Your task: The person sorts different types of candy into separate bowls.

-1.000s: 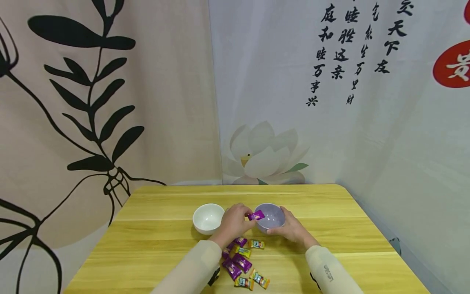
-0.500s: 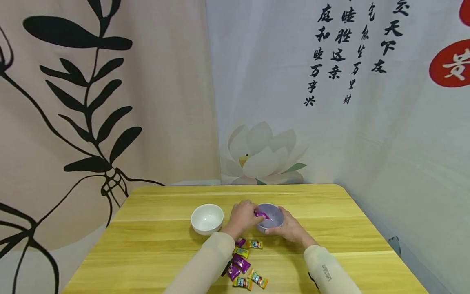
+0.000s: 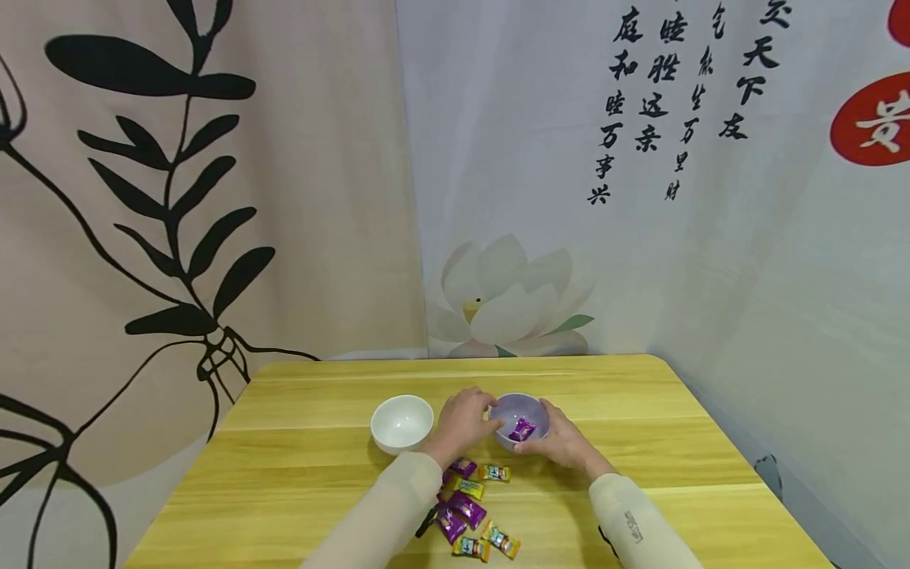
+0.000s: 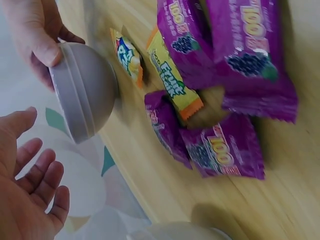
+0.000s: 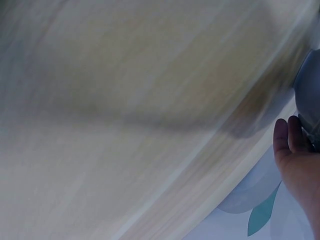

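Observation:
A purple-wrapped candy [image 3: 522, 429] lies inside the lavender bowl [image 3: 505, 408]. My right hand [image 3: 565, 439] grips this bowl by its right side, thumb near the rim; in the left wrist view the bowl [image 4: 85, 92] is seen from the side, its base close over the table. My left hand [image 3: 465, 423] hovers at the bowl's left rim, fingers parted and holding nothing. Near my left forearm, several purple-wrapped candies [image 3: 467, 509] and yellow-wrapped candies [image 3: 502, 540] lie in a loose group; the left wrist view shows grape pictures on the purple wrappers [image 4: 250, 55].
A white bowl [image 3: 401, 424] stands to the left of my left hand. The wooden table [image 3: 298, 442] ends at its back edge before a printed cloth backdrop [image 3: 341, 197]. My left sleeve [image 3: 384, 510] partly covers the candy group.
My left hand has let go of a purple-wrapped candy, which now lies in the lavender bowl. That hand has drawn back slightly left from half a second ago; the right hand stays at the bowl.

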A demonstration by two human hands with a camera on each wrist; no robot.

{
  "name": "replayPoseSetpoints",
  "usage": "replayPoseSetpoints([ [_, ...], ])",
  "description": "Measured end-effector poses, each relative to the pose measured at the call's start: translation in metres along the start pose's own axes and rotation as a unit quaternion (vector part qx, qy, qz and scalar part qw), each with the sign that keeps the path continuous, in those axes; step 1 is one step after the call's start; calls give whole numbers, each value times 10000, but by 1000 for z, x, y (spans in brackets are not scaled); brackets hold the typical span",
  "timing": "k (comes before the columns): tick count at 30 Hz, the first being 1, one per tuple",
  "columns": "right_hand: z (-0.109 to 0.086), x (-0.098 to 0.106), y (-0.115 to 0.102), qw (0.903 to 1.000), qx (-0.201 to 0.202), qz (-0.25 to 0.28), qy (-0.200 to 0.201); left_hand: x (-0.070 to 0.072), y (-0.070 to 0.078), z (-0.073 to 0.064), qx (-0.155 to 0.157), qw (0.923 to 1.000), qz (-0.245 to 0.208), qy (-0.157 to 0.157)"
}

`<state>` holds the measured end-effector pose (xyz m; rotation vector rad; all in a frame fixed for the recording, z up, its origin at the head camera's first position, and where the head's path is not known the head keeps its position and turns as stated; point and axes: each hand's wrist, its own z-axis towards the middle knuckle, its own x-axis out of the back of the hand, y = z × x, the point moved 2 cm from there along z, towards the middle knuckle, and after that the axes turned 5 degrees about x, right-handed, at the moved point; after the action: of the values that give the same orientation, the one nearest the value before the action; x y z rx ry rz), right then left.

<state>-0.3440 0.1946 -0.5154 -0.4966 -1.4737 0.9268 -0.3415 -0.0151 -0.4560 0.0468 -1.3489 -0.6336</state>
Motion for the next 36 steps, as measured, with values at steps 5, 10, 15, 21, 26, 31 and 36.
replayPoseSetpoints([
  [5, -1, -1, -1, 10000, -41, 6, 22, 6, -4, -8, -171, 9998, -112, 4],
  [10, -1, -1, -2, 10000, -28, 39, 58, 12, -9, -19, -199, 9993, -323, -42],
  [15, -1, -1, -3, 9999, -51, 68, 63, 19, -16, -34, -195, 9979, -549, -271],
  [21, -2, -2, -3, 9999, -102, 46, 77, 27, -30, -58, -253, 9954, -696, -608],
  [26, -3, -2, -2, 9999, -125, 70, 66, 30, -46, -80, -538, 9931, -681, -788],
  [31, -2, -1, -1, 9999, -94, 56, 67, 27, -61, -101, -847, 9888, -686, -1021],
  [36, 0, -1, 0, 10000, -2, -14, 67, 20, -68, -116, -1140, 9843, -432, -1275],
])
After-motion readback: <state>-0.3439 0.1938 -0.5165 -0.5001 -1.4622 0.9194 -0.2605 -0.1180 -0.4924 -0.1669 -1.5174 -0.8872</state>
